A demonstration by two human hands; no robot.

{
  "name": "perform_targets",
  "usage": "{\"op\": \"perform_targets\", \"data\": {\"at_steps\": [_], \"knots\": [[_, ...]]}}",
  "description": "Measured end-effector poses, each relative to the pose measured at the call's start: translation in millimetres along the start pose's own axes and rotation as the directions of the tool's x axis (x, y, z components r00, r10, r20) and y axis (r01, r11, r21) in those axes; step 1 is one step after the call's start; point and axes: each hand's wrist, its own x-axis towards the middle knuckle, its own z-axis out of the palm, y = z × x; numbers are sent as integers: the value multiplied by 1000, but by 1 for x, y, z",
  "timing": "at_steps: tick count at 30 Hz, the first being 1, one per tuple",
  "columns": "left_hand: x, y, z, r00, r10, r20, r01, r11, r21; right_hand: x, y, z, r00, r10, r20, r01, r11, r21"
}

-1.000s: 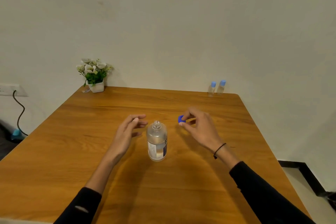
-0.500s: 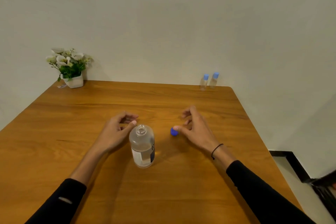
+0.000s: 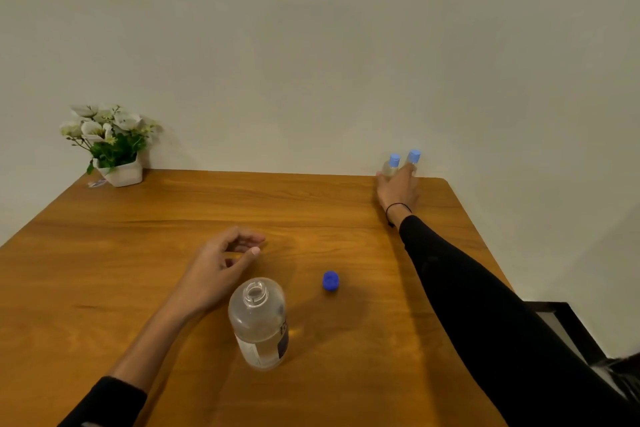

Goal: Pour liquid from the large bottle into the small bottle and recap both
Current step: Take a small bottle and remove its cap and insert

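**Reaching for the small bottles at the far corner**

Right hand [image 3: 398, 189] stretched to the table's [image 3: 138, 270] far right corner, fingers around the two small bottles [image 3: 401, 165] with light blue caps; whether actually clamped, cannot tell. Left hand [image 3: 218, 270] resting loosely curled, holding nothing, just beside the large bottle [image 3: 259, 322], upright and uncapped. Blue cap [image 3: 330, 280] lying apart on the wood. Potted flowers [image 3: 110, 146] at the far left corner.
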Motion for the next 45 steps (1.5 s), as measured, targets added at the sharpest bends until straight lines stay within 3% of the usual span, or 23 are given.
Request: {"op": "perform_targets", "data": {"at_steps": [4,8,11,14,19,22,27,33,37,39,41,42,44,45], "knots": [[-4,7,-11,999,4,-35,-4,1000,20,-5,4,1,992,-114,-48,114,993,-2],[-9,31,-21,993,29,-113,-34,999,-42,-39,-11,-22,975,-220,-19,218,944,247],[-19,66,-30,977,127,-169,-146,983,-108,-87,-33,-58,945,-322,48,281,882,378],[-33,109,-32,946,259,-195,-285,951,-121,-143,-64,-103,872,-471,133,360,802,477],[-58,165,-14,894,394,-214,-374,919,126,-228,-112,-159,673,-680,293,418,675,608],[-72,169,-12,848,413,-332,-382,911,158,-254,-117,-176,598,-711,370,422,671,609],[-98,159,-13,852,395,-345,-353,918,179,-257,-116,-198,622,-744,243,542,634,552],[-108,150,-9,892,341,-298,-314,940,134,-257,-115,-205,355,-879,319,802,462,379],[-113,144,-9,938,277,-210,-279,960,21,-252,-110,-212,215,-866,451,811,416,412],[-116,143,-7,936,269,-227,-276,961,2,-255,-109,-213,235,-826,512,777,476,411],[-117,141,-5,934,270,-236,-276,961,7,-258,-112,-209,333,-824,459,814,497,300],[-116,141,-4,934,268,-237,-274,962,7,-257,-115,-206,342,-840,421,859,462,223],[-115,140,-4,936,259,-238,-266,964,3,-257,-119,-202,293,-865,407,917,374,135],[-115,139,-4,937,251,-243,-260,966,-6,-256,-119,-201,246,-870,428,923,345,171]]}}
